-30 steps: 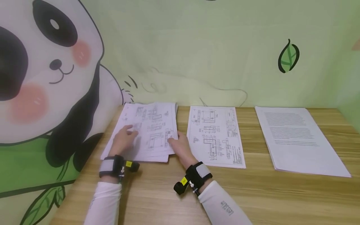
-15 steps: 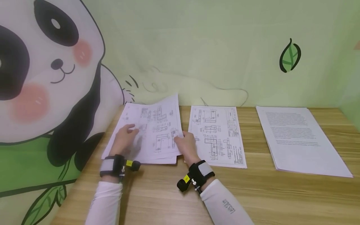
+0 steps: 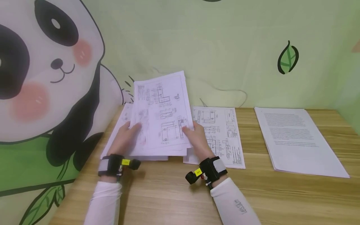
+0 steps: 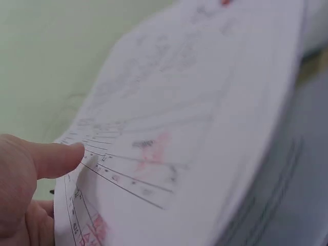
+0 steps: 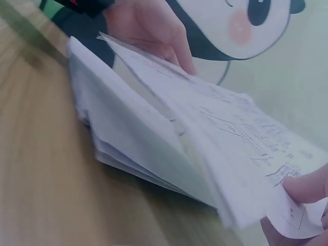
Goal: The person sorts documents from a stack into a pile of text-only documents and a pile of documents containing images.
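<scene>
Several sheets with technical drawings [image 3: 161,109] are raised and tilted above a lower pile of paper [image 3: 125,116]. My left hand [image 3: 122,137] grips their left edge, thumb on the printed face. At the right edge my right hand [image 3: 198,139] pinches them, thumb on top and fingers underneath. In the left wrist view the left thumb [image 4: 59,159] lies over a printed table with red marks. The right wrist view shows the raised sheets [image 5: 241,133] bending, with a gap between some layers; the right thumb [image 5: 307,187] presses near their corner.
Another drawing [image 3: 232,137] lies flat on the wooden table [image 3: 157,193], partly behind my right hand. Farther right is a stack of text pages [image 3: 298,156]. A wall covering with a panda [image 3: 56,64] borders the table at the back and left.
The drawing sheets have risen from the pile and tilted up. My right hand has moved right and up with them. My left hand, earlier resting over the papers, now grips their left edge.
</scene>
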`<state>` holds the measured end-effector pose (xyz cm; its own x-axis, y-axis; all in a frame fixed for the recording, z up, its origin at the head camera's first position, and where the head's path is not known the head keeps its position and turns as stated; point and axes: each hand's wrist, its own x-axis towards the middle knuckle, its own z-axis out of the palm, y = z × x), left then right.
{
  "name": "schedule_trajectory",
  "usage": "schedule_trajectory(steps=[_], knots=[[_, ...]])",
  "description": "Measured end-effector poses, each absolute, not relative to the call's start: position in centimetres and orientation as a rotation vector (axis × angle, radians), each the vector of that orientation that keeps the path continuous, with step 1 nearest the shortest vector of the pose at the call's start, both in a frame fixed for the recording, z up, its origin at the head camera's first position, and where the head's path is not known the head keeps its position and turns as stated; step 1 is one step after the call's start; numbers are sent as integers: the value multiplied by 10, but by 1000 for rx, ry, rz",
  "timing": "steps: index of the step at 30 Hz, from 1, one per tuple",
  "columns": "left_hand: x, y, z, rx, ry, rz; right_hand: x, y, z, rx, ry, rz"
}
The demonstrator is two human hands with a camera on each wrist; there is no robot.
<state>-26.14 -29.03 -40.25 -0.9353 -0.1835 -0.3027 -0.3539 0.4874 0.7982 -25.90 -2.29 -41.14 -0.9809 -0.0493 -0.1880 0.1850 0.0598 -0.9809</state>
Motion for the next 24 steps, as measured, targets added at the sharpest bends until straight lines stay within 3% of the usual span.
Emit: schedule_trajectory(steps=[10,24], knots=[[-260,-242,-393,-119,2485,1810,-261,14,-398,49,2212,-1988],[-261,-169,-389,108,2413,1863,-266,84,-396,212,2293,-1855]])
